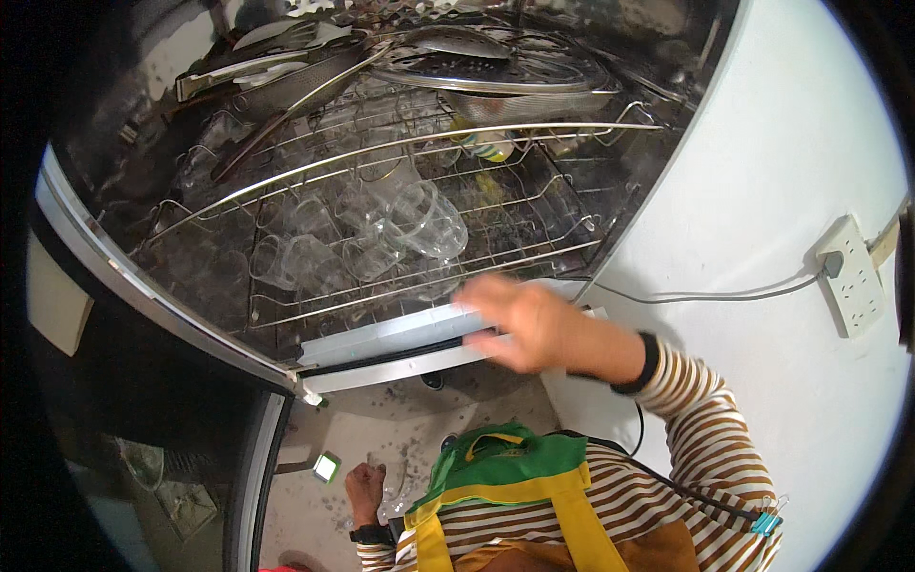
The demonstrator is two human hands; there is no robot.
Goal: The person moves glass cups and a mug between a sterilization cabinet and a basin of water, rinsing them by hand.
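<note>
My right hand [519, 324], smeared by motion, hangs over the front lip of a cabinet, just below its wire rack [524, 255]. Its thumb and fingers look apart, with nothing visible between them. On the rack, nearest that hand, stands a clear glass cup [429, 221]; several more clear glasses [310, 262] are grouped to its left. Low beside my body is my left hand [365, 491], its fingers curled closed. A faint transparent outline shows next to it, but I cannot make out whether the hand holds it.
Farther back on the racks lie mesh strainers [529, 105], a perforated metal lid [477, 67] and a long-handled utensil [319, 91]. A dark door [152, 381] stands swung out on the left. To the right, a power strip [848, 276] with a cable hangs on the white wall.
</note>
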